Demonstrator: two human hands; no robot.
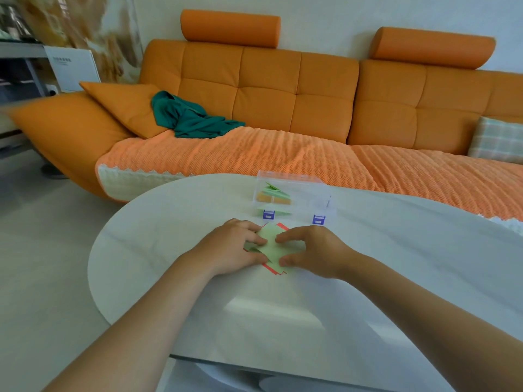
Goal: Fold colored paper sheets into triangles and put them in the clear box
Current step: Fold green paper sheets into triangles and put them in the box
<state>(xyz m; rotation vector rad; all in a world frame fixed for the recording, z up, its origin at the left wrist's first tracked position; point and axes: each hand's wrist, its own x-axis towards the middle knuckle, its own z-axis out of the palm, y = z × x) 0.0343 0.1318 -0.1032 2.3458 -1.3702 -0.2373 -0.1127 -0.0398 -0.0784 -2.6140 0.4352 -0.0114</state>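
Head view: our left hand [240, 244] grips the folded edge of a pale green paper sheet [270, 246] with curled fingers. Our right hand [308, 250] presses it flat with its fingertips on the white oval table [198, 292], near the clear plastic box [307, 190].

Light: bright, soft, even.
Glare: pale sheen on the table [271, 315] toward its near edge.
Edges: wide-angle bending; upper left blurred.

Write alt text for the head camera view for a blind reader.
The left hand grips a green paper sheet at its fold while the right hand presses it onto red sheets on a white table. Behind stands a clear box holding folded triangles, before an orange sofa.
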